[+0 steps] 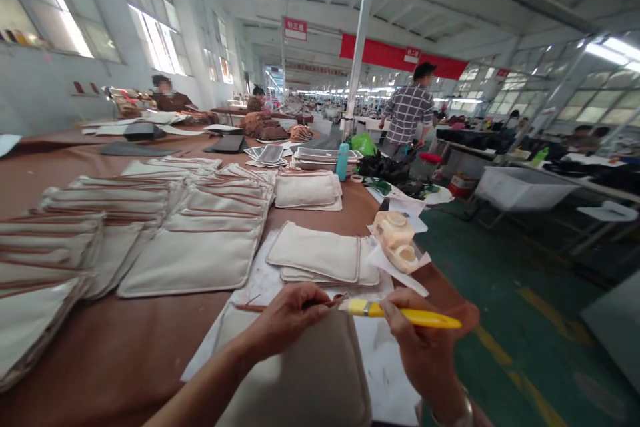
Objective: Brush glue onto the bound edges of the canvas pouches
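In my right hand (pixel 423 350) is a paintbrush (pixel 435 318) with a yellow handle, held between thumb and fingers. Its bristles point left and meet the brown edge near my left fingertips. My left hand (pixel 287 320) is closed, pinching the brown strip (pixel 250 308) along the top edge of a beige fabric panel (pixel 300 377). That panel lies in front of me, partly over white paper (pixel 383 367). Just beyond my hands rest a few stacked beige padded panels (pixel 317 250). To their right stands a stained, cut-open plastic container (pixel 395 237).
Rows of overlapping beige panels (pixel 190 257) cover the left of the brown-covered table (pixel 150 354). A teal bottle (pixel 343 162) and dark bags (pixel 390 170) sit farther back. One person (pixel 410 110) stands beyond the table. A white bin (pixel 525 187) stands at right.
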Tool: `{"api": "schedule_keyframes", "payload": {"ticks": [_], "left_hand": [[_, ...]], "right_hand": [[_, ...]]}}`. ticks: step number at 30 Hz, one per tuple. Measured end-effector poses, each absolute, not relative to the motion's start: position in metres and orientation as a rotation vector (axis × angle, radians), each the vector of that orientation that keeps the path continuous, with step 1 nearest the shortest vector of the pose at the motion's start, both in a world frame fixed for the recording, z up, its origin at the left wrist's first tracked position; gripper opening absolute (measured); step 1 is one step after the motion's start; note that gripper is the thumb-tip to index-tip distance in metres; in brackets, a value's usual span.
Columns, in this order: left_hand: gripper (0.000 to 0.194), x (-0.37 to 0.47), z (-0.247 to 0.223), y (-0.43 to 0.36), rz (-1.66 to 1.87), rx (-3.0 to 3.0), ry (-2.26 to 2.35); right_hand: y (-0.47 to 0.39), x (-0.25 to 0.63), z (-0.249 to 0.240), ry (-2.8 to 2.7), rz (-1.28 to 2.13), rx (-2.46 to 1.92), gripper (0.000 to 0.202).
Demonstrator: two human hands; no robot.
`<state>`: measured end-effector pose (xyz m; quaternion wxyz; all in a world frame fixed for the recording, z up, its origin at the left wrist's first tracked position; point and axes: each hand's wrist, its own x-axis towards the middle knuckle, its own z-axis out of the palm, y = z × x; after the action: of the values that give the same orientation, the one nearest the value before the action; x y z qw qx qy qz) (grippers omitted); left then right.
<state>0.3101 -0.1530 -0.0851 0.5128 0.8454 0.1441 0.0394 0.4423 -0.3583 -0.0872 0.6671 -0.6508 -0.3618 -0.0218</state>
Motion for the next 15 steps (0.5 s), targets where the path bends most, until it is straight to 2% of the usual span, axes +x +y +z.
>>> {"api": "schedule_keyframes", "payload": {"ticks": [4,10,15], "left_hand": [[0.032,0.307,-0.0815,-0.1554,0.054,1.976,0.334],[0.031,0.3073,-0.0784,-0.1588,0.043,1.955,0.319],[0.028,0.3048,-0.0752,-0.1616,0.07,1.954,0.346]], "right_hand": [[-0.3591,0.4491,-0.0822,-0.851,-0.147,-1.538,0.019],[-0.3623,0.442,-0.0868,-0.912,-0.073,-1.457,0.019],[-0.3647,0.4455,-0.0873,-0.896,-0.199,-1.508,0.016]]}}
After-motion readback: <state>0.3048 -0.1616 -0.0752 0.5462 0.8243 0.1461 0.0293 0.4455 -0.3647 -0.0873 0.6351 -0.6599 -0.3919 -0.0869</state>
